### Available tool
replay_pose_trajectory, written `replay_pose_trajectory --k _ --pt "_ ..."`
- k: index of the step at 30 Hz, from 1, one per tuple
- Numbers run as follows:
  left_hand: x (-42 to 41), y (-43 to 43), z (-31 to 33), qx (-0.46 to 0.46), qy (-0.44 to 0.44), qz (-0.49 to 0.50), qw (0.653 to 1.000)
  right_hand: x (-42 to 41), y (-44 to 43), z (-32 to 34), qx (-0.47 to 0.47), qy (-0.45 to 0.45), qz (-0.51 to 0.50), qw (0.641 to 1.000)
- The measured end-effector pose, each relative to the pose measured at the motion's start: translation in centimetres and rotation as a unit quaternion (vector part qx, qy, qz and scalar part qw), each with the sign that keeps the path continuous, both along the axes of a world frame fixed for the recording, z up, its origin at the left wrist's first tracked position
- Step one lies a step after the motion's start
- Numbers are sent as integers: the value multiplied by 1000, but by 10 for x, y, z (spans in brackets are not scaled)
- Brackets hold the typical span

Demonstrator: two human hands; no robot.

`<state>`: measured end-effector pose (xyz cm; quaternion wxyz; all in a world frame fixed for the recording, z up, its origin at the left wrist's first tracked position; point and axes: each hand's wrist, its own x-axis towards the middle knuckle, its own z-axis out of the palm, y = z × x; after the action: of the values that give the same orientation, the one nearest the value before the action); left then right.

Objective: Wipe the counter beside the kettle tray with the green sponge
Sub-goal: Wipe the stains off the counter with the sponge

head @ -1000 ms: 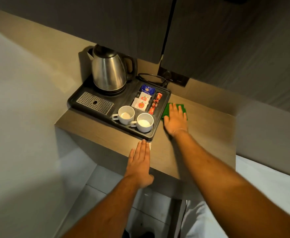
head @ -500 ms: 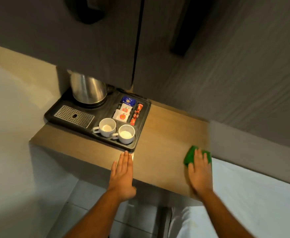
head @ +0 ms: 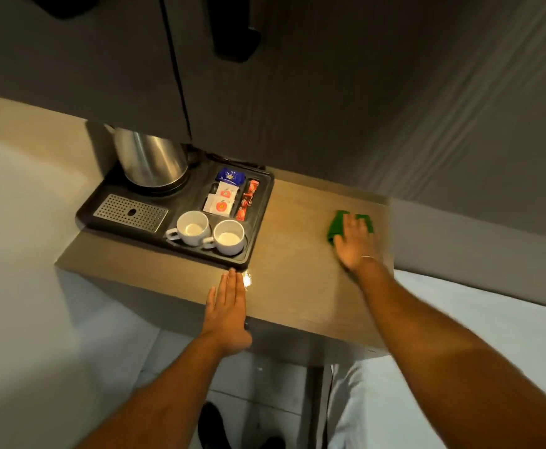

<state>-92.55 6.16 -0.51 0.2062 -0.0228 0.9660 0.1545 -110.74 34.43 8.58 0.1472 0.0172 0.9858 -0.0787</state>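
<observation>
Under the dark cabinet doors [head: 265,76], the wooden counter [head: 297,286] is seen running from the left wall to its right end. Its left part is taken up by the black kettle tray [head: 258,234]; bare wood is left to the right of it. On the tray, the steel kettle [head: 150,163] is set at the back left, a perforated drip grille [head: 131,212] in front of it, two white cups [head: 210,233] side by side at the front, sachets [head: 224,196] in the back right compartment. The right hand [head: 356,243] is laid flat, fingers spread, pressed onto the green sponge [head: 336,226] near the counter's right end, well apart from the tray; motion blur is noted there. The left hand [head: 228,309] is laid flat on the front edge, fingers pressed together and empty, fingertips just short of the tray's front right corner.
</observation>
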Motion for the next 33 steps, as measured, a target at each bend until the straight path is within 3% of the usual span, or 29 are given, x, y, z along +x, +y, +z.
replay_pose_trajectory --k 2,5,11,15,20,25,28,33 --pt "1 2 2 5 -5 2 1000 7 39 -1 -5 -9 -49 999" --pt "1 6 7 7 0 10 1000 61 47 -23 -21 55 -41 997" --pt "7 9 18 -4 14 14 1000 189 -65 -67 -95 55 72 991" --pt "11 -3 16 22 56 36 998 189 -148 -67 -136 25 160 977" --pt "32 -40 11 -28 79 -16 996 185 -151 -61 -99 12 221 970" --pt "42 -36 17 8 102 67 992 190 -157 -62 -88 50 192 976" --pt "59 -49 25 -15 108 85 990 202 -162 -54 -89 59 197 974" --pt "89 -81 43 -36 104 168 980 215 -199 -28 -165 60 288 941"
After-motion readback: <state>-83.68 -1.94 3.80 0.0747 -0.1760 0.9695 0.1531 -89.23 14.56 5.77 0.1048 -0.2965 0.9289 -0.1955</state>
